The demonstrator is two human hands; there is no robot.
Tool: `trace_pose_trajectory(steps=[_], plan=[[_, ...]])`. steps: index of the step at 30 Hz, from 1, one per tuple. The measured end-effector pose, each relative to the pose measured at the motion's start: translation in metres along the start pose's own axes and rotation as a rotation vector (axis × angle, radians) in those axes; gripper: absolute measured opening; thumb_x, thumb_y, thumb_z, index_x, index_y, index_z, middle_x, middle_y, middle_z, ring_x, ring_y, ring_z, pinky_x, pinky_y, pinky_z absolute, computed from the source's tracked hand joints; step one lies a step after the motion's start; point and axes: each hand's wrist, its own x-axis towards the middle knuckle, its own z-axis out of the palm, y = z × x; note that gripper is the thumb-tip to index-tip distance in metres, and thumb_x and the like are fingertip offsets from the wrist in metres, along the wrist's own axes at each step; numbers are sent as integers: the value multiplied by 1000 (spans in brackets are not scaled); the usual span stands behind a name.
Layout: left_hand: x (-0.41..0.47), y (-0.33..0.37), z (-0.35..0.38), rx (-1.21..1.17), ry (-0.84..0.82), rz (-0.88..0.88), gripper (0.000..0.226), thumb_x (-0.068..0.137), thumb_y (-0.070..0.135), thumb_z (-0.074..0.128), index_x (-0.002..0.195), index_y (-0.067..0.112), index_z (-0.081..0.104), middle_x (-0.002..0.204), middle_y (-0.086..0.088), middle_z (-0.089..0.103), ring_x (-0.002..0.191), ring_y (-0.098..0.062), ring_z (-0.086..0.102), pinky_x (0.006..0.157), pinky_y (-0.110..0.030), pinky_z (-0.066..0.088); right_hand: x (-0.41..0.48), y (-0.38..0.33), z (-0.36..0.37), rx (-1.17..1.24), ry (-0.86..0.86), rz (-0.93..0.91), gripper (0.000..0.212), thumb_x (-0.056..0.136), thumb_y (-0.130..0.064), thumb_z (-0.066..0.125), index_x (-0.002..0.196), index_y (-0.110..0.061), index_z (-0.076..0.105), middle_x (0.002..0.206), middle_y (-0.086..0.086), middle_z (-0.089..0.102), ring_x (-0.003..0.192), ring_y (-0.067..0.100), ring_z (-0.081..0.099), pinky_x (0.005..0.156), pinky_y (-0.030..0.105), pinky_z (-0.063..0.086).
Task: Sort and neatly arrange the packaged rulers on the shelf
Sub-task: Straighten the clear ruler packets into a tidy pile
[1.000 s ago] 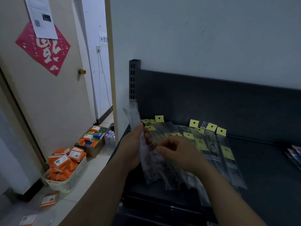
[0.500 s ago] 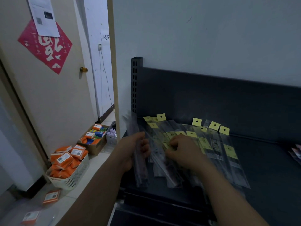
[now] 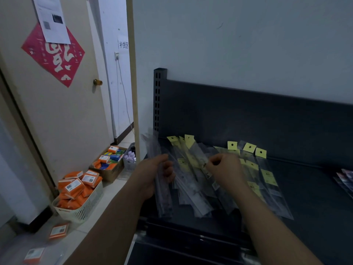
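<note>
at the upper left a door point(image 3: 63, 115) carries a red paper point(image 3: 54, 56) with a white sheet point(image 3: 51, 18) over its top corner, and a brass knob point(image 3: 97, 82) sits at its right edge. on the floor below stands a white basket point(image 3: 84, 211) heaped with orange boxes point(image 3: 76, 186), with one loose box point(image 3: 58, 230) lying nearer the lower left corner. behind the basket is a carton point(image 3: 110, 175) of mixed coloured boxes.

the left hand point(image 3: 152, 176) is at the left edge of the dark shelf point(image 3: 315, 197). its fingers point(image 3: 169, 170) are curled round a bundle point(image 3: 163, 196) of clear ruler packs, held lengthwise and tilted a little to the left, its lower end over the shelf's front edge.

more rulers point(image 3: 193, 188) lie fanned across the left half of the shelf, overlapping, yellow tags point(image 3: 249, 148) toward the back panel. the right hand point(image 3: 225, 169) rests over the middle of this fan, fingers point(image 3: 214, 162) curled, thumb and forefinger pinching one pack that runs up and left toward the tags. the rightmost packs lie straighter, side by side.

at the far right edge, well apart, lie some coloured packets point(image 3: 345, 178).
</note>
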Motion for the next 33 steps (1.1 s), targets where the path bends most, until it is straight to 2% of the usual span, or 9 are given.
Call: trace_pose_trajectory(steps=[3,5,7,9,12,16,22,27,33], plan=[[1,1,-2,-6,-15,-4,11,94,11,54,84,10,50,55,-2,49,46,-13,41,39,-23,41,1,-2,4,-37,-183,-48,14,80,-16,69,83,-2,68,75,10,65,60,11,51,58,25,39],[1,2,-5,0,-11,0,9,93,11,55,86,10,49,56,-2,49,46,-13,43,40,-24,41,3,-4,2,18,-263,-25,34,81,-18,71,114,-14,63,102,2,65,83,10,57,71,27,43],[1,3,-6,9,2,12,9,93,10,54,87,10,48,59,-3,48,49,-13,42,42,-23,41,5,-5,-1,34,-248,-16,54,86,-22,65,136,-16,47,126,3,57,101,12,53,81,25,41],[0,4,-4,13,18,19,10,94,10,54,86,10,48,60,-3,46,51,-13,39,45,-23,41,5,-10,0,-10,-166,-83,56,88,-31,61,140,-19,42,133,3,50,110,12,49,88,24,39],[-2,5,-1,21,39,17,11,94,12,54,84,10,50,60,-3,47,50,-12,41,46,-22,44,-1,-18,10,-159,-159,-247,72,77,-58,64,138,-29,40,136,-1,36,126,16,35,104,34,38],[-7,6,0,4,45,17,4,95,12,53,95,9,51,64,-3,45,54,-13,39,44,-20,45,-1,-25,27,-340,-235,-350,81,70,-62,67,137,-27,39,135,-2,30,128,19,28,106,36,36],[-12,12,-7,32,69,40,6,93,12,56,90,7,56,61,-4,52,49,-13,48,47,-23,51,-5,-19,20,-335,-164,-378,34,70,-54,71,86,-26,61,114,-7,38,114,13,35,90,22,34],[-14,8,-4,38,80,30,10,93,11,55,83,8,56,62,-4,50,50,-13,46,47,-23,50,-10,-24,19,-489,-248,-341,47,76,-63,60,99,-23,71,141,1,37,128,21,30,102,34,35],[-14,8,-3,44,91,18,12,93,12,56,83,6,58,63,-5,52,53,-14,47,48,-23,51,-11,-27,21,-387,-252,-299,31,82,-54,61,88,-27,75,138,-2,45,127,18,33,103,34,33]])
